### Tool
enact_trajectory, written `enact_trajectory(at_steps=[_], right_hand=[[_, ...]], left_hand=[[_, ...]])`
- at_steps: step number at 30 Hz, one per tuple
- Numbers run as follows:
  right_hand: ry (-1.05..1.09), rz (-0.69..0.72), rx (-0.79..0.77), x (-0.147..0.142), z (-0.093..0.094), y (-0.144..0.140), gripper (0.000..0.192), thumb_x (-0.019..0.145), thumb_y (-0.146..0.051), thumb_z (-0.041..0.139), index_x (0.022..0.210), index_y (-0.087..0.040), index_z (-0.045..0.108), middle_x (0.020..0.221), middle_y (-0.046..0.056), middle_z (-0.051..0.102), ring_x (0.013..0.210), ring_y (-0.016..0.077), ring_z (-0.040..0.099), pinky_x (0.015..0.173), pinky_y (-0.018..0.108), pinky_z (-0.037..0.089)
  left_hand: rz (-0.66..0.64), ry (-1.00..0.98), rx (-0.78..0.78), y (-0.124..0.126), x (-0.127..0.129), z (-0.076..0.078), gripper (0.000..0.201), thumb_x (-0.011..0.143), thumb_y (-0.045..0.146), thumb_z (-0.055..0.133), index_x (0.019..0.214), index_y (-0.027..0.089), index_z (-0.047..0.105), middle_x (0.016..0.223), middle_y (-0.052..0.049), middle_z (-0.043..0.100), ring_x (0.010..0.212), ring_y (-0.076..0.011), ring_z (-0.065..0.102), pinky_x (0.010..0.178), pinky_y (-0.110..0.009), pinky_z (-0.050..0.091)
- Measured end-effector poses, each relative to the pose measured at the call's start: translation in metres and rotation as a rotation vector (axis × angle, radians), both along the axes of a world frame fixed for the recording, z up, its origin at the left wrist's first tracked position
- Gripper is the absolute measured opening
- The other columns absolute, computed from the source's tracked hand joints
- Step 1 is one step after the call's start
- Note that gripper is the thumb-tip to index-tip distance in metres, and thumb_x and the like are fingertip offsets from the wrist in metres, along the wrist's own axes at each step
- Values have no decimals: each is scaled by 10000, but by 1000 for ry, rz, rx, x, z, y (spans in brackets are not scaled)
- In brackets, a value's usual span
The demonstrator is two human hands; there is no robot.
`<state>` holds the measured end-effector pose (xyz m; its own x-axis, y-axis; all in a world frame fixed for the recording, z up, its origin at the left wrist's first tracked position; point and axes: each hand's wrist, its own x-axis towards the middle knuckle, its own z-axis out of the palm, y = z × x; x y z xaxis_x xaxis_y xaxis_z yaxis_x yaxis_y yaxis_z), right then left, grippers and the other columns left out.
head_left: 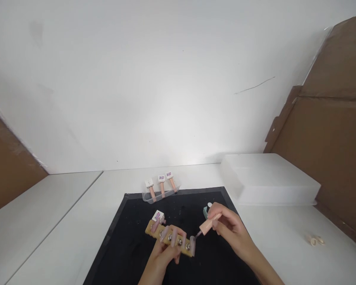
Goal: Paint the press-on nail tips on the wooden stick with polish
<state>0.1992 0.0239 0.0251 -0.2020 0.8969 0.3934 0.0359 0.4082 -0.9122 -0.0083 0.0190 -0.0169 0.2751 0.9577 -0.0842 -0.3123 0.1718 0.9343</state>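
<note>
My left hand (165, 253) grips a yellowish nail display stand (148, 227) from below, with several mauve false nails (174, 236) mounted along it beside round metal studs. In my right hand (230, 227) is a nail polish brush (207, 225), held by its peach-coloured cap. Its bristle tip touches the false nail (192, 245) at the stand's right end. Behind the stand's left end is a white-topped polish bottle (158, 216), partly hidden. Close behind my right hand a small green item (206, 212) and a round white top (209, 205) show in part.
A clear plastic tray (148, 201) with three peach-capped polish bottles (161, 186) lies at the back of the black mat (118, 245). A white box-shaped container (273, 182) stands back right. Small beige rings (314, 240) lie on the white table at right. Brown cardboard (329, 138) rises beyond.
</note>
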Motion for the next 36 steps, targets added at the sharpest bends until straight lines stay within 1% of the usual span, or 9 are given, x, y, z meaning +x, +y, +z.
enact_trajectory(at_steps=[5,12,19,22,26,29,31,33,36], right_hand=[[-120,58,74,0,2,-2,134,861,-184,467,798,-227,577,698,21,551,637,184,504,578,297,389],[-34,-102,8,0,-1,3,160,890,-274,439,796,-211,552,687,10,541,591,159,482,543,266,371],[-81,53,7,-2,2,-2,171,874,-289,489,758,-199,576,680,-1,510,609,151,470,557,261,361],[1,-45,-111,-4,-2,2,185,862,-348,513,795,-192,586,689,-2,521,580,138,469,520,250,363],[236,-174,-319,-8,-8,9,238,802,-420,598,827,-184,585,562,-48,482,469,97,400,428,204,326],[356,-130,-408,-14,-8,10,253,731,-390,693,773,-166,584,665,-2,589,510,97,455,409,180,335],[421,-82,-453,-20,-9,7,259,703,-363,729,738,-159,571,711,22,639,508,91,471,399,169,339],[481,-27,-509,-27,-13,3,266,694,-344,743,703,-155,555,705,32,664,477,80,476,386,161,336],[586,117,-618,-38,-21,-5,260,708,-317,743,680,-149,546,569,-16,618,386,41,434,370,140,306]], left_hand=[[46,17,33,-4,7,7,287,541,395,749,706,174,674,542,21,534,423,-76,372,421,-219,280],[77,77,34,-11,5,8,296,575,397,733,766,180,672,602,35,540,490,-79,388,481,-220,327],[55,74,34,-9,5,15,270,577,365,728,755,172,662,599,32,537,491,-85,394,473,-227,329],[58,69,-17,-11,5,20,293,586,372,729,780,164,658,572,40,516,482,-83,404,490,-238,338],[117,19,-149,-19,6,24,415,662,427,688,968,152,631,587,28,515,558,-112,449,572,-271,382],[132,-21,-164,-23,7,26,462,666,448,689,1008,145,620,693,-20,562,650,-143,481,611,-295,405],[132,-30,-126,-25,7,27,460,653,449,703,1001,157,632,882,-81,611,755,-174,520,663,-314,421],[116,-21,-76,-27,7,28,476,640,448,714,1026,180,635,1072,-114,600,882,-215,542,754,-341,423],[65,-13,-21,-29,8,27,517,642,444,714,1094,208,624,1137,-118,605,1066,-275,516,923,-393,359]])
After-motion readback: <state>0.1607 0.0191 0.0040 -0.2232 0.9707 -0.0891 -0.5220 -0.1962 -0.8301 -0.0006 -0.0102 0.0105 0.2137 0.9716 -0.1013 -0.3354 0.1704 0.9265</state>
